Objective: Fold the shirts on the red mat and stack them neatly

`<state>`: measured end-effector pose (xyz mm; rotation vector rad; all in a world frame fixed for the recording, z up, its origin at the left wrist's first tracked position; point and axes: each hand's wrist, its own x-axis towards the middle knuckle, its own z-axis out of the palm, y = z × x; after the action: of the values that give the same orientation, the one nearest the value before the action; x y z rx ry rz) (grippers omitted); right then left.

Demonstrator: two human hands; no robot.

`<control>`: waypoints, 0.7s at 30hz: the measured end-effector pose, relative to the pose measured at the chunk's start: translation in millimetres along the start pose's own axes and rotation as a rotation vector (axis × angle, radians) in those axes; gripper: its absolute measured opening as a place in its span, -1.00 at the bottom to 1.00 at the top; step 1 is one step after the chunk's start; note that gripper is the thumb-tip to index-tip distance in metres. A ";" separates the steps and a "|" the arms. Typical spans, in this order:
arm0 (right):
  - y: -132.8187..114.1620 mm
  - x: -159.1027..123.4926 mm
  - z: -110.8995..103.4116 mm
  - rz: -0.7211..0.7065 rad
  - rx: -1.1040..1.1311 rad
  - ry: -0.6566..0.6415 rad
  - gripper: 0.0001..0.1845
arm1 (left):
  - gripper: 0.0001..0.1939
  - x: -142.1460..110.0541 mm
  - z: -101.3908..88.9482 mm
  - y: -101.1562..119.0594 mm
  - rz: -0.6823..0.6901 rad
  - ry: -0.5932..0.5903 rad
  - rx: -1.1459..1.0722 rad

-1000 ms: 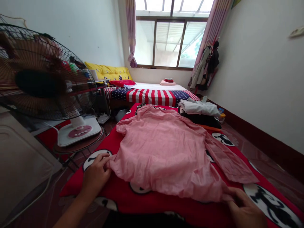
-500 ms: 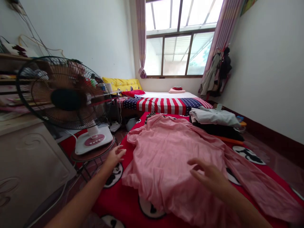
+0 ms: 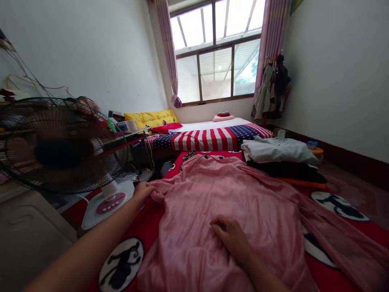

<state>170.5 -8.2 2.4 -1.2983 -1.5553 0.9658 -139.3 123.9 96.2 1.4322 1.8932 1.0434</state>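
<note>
A pink long-sleeved shirt (image 3: 243,194) lies spread over a red blanket (image 3: 153,221) with black-and-white cartoon patches. At the shirt's left side, my left hand (image 3: 143,191) pinches the end of the bunched left sleeve (image 3: 164,185). My right hand (image 3: 229,235) is over the middle of the shirt, its fingers loosely curled and a little apart, holding nothing; whether it touches the cloth I cannot tell. The right sleeve (image 3: 337,239) stretches out toward the lower right.
Folded clothes (image 3: 278,150) are stacked beyond the shirt on the right. An electric fan (image 3: 60,150) stands close on the left, near my left arm. Behind is a bed with a striped, starred cover (image 3: 203,140), below a window (image 3: 215,73).
My left hand has moved forward to the left sleeve and taken hold of it, pulling it outward. The right hand has shifted left over the shirt. The view has turned slightly.
</note>
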 end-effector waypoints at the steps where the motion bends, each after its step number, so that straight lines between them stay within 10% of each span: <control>1: -1.7 0.4 -0.5 0.007 0.011 0.003 -0.82 | -0.91 6.0 -11.9 13.6 0.062 0.062 0.079; 6: -2.0 3.8 -1.8 0.022 0.082 -0.020 -0.85 | -0.85 31.5 -39.6 110.6 0.425 0.302 0.315; 12: 1.8 2.0 -8.2 0.022 0.168 -0.034 -0.84 | -0.67 -19.2 57.8 207.4 0.975 0.175 0.341; 16: 3.1 2.0 -11.2 0.042 0.229 0.012 -0.84 | -0.59 -109.4 127.6 176.9 1.486 -0.371 0.284; 21: 3.5 1.1 -12.2 -0.021 0.227 0.053 -0.85 | -0.67 -143.8 143.5 79.5 1.218 -0.543 0.239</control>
<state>183.1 -6.1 3.3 -1.1370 -1.3729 1.0525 58.6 33.8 78.5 2.7546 0.6544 0.7141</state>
